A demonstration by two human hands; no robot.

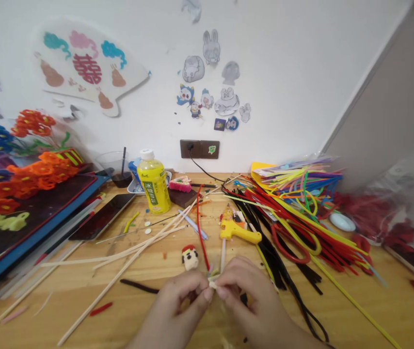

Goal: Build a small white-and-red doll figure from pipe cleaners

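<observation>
My left hand and my right hand meet low in the middle of the view, both closed in a pinch. Between their fingertips is a small cream-coloured piece, apparently a bit of fuzzy pipe cleaner; the fingers hide most of it. Just beyond my left hand sits a small fuzzy head with a red top and black markings. A red pipe cleaner runs down towards my fingertips. Past my right hand lies a yellow glue gun with a whitish stick extending towards me.
Cream pipe cleaners cross the table on the left, near a phone and a yellow drink bottle. Red-handled scissors lie among black and red pipe cleaners on the right. Orange fuzzy flowers fill the far left.
</observation>
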